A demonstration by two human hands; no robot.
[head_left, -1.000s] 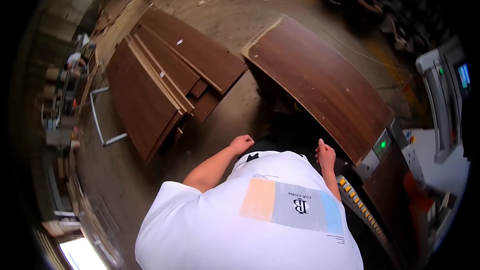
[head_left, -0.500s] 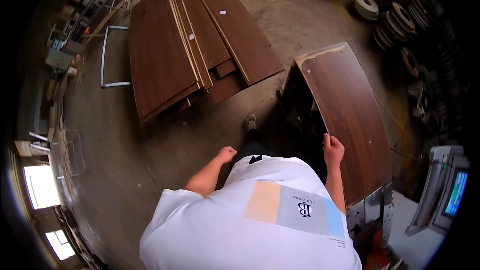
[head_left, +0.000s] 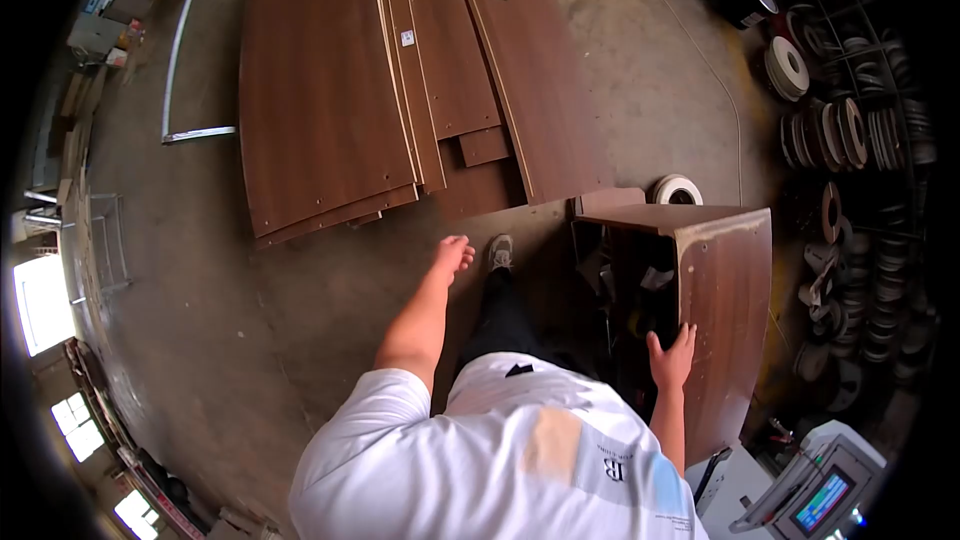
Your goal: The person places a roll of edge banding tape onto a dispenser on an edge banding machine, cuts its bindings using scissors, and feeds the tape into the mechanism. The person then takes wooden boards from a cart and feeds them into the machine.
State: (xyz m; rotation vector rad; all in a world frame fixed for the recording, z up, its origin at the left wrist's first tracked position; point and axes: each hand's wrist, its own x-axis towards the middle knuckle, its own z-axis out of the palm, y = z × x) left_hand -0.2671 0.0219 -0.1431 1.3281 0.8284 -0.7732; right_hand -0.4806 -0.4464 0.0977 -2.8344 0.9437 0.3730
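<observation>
My left hand (head_left: 455,255) is in front of me over the floor, its fingers loosely curled and apart, holding nothing. Beyond it lies a stack of dark brown wooden panels (head_left: 320,120), with small white labels on some boards. My right hand (head_left: 672,355) has its fingers spread at the near edge of a brown wooden cabinet-like unit (head_left: 725,310) on the right. The fingertips are by that edge; whether they touch it is hard to tell. The unit's dark open side faces left.
A control screen (head_left: 822,500) stands at the lower right. Rolls of edging (head_left: 787,68) and a loaded rack (head_left: 885,140) line the right side. A metal frame (head_left: 178,60) lies on the floor left of the panels. My shoe (head_left: 501,252) is ahead on the floor.
The view has turned and moved closer to the panels. My left hand has reached forward. My right hand has gone from curled to spread beside the brown unit's edge.
</observation>
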